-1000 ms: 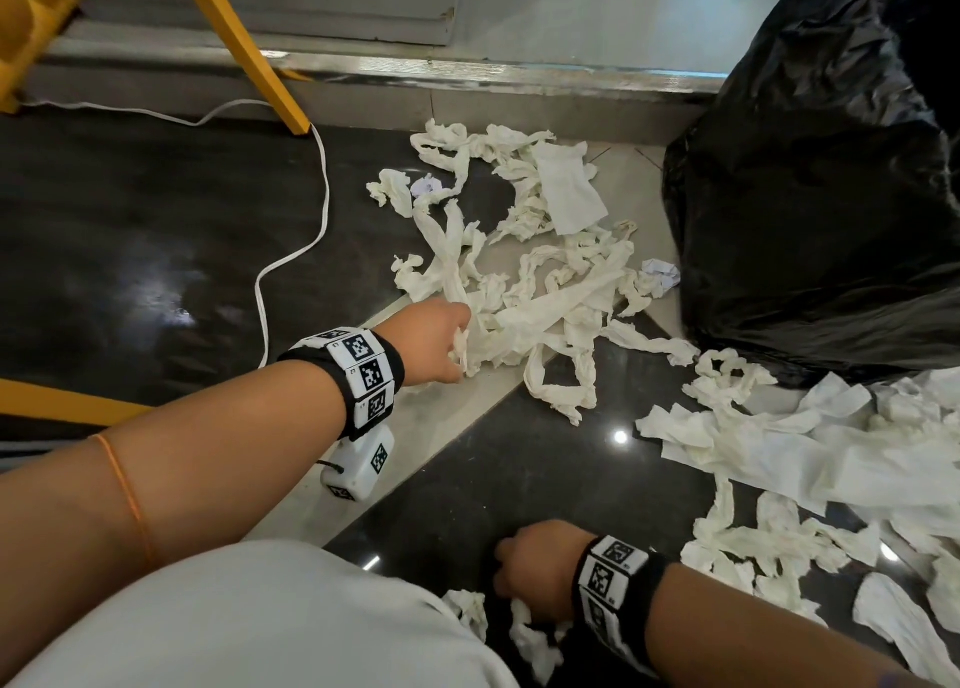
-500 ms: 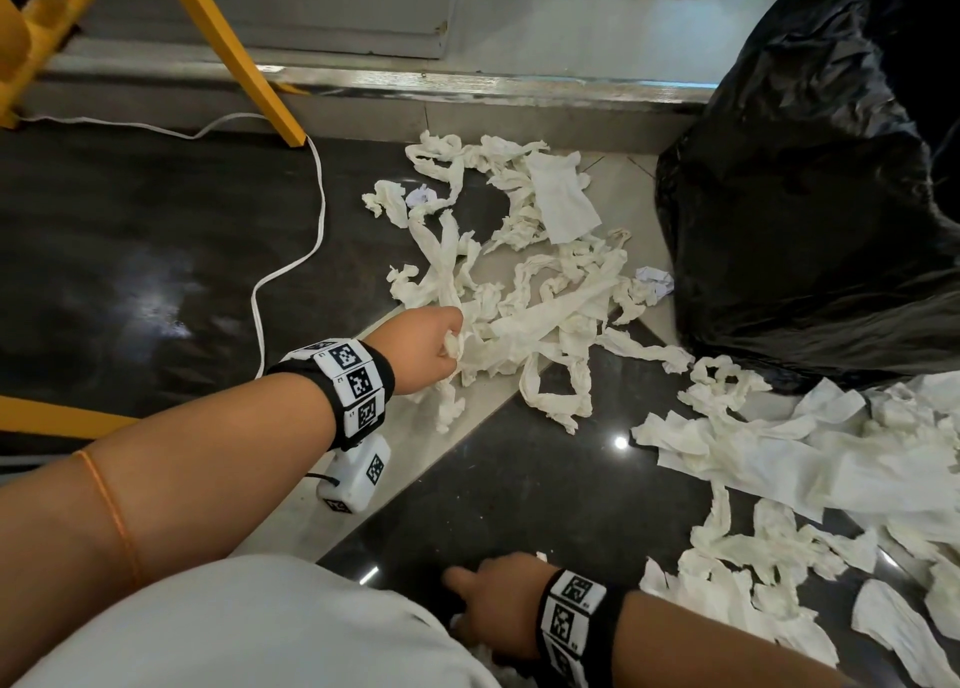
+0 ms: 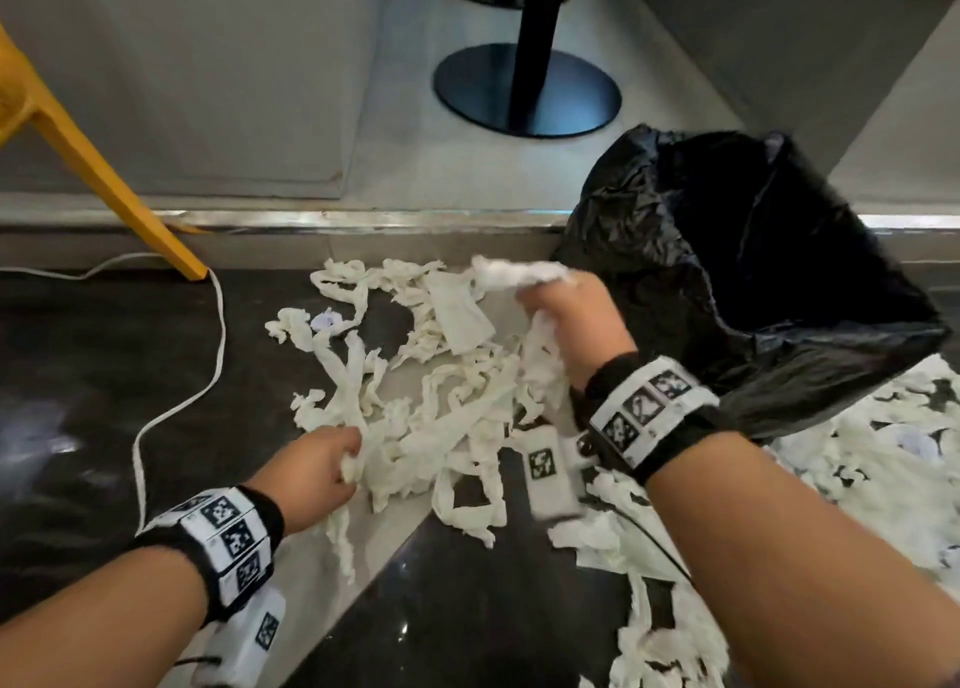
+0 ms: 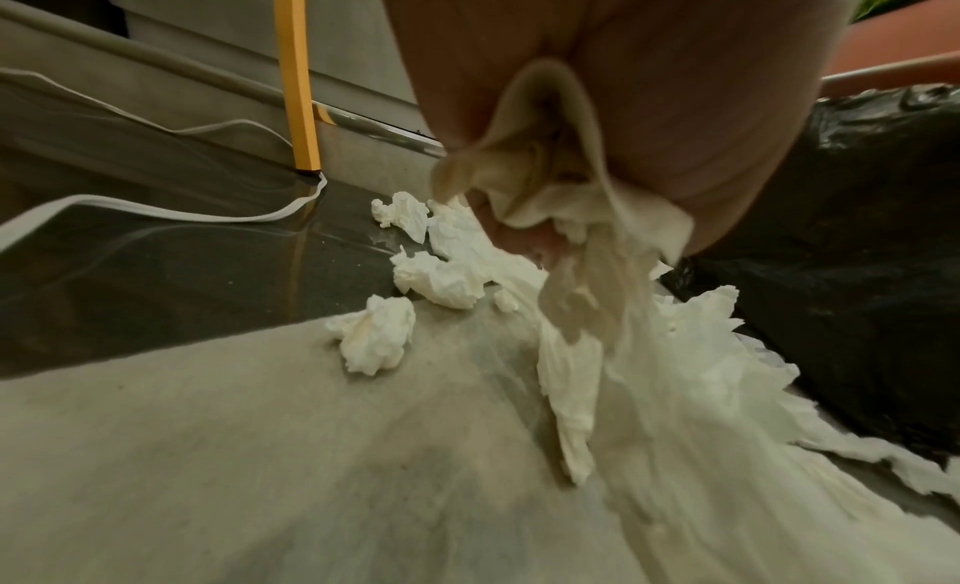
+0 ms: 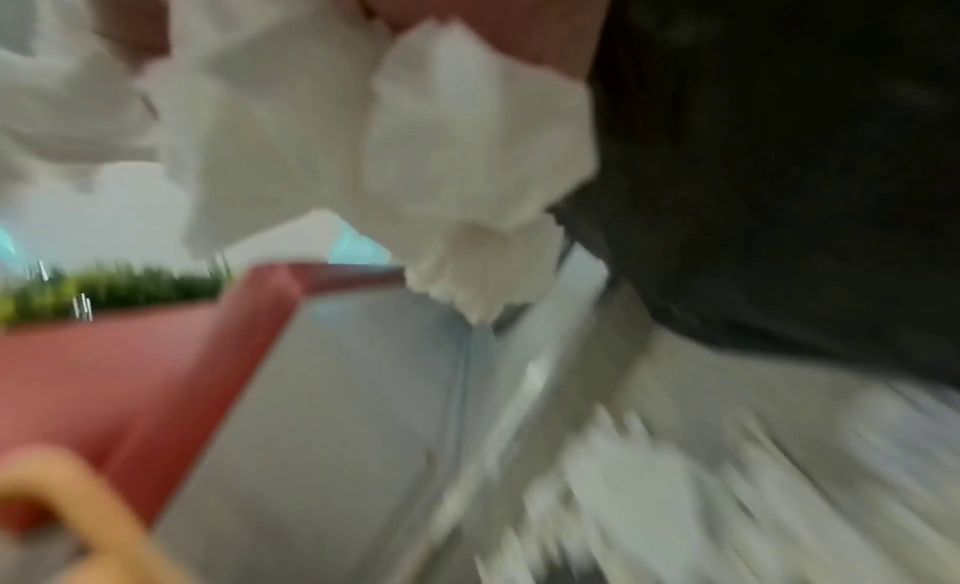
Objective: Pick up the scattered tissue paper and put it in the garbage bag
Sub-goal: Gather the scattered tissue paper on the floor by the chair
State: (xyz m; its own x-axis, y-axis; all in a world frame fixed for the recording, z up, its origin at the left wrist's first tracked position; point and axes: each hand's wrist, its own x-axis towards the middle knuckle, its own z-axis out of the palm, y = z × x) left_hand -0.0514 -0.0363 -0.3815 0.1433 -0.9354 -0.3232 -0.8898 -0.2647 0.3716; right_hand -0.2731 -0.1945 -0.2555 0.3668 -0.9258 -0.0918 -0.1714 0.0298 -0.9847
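From the head view, your right hand [image 3: 571,318] is raised beside the garbage bag [image 3: 727,282], which stands at 2 o'clock with its mouth open toward you; the hand's grip is clenched around a wad of tissue [image 3: 519,272] just left of the bag's near rim. Your left hand [image 3: 317,469], low at 8 o'clock, has its grip closed on a strand of the scattered tissue paper [image 3: 441,417] lying across the floor [image 3: 104,375] between both hands. A metal step edge [image 3: 363,219] bounds the floor at 12 o'clock, a yellow chair leg [image 3: 130,204] and white cable [image 3: 218,334] border it at 10 o'clock, and more tissue spreads at 4 o'clock beneath the bag.

In the left wrist view, your fingers [image 4: 649,100] pinch a bundle of tissue that trails down to the floor; loose crumpled bits [image 4: 374,334] lie at 9 o'clock, the bag dark at 3 o'clock.

The right wrist view is blurred: white tissue [image 5: 415,141] fills your grip, with the black bag [image 5: 779,141] touching or just beside it at 3 o'clock.
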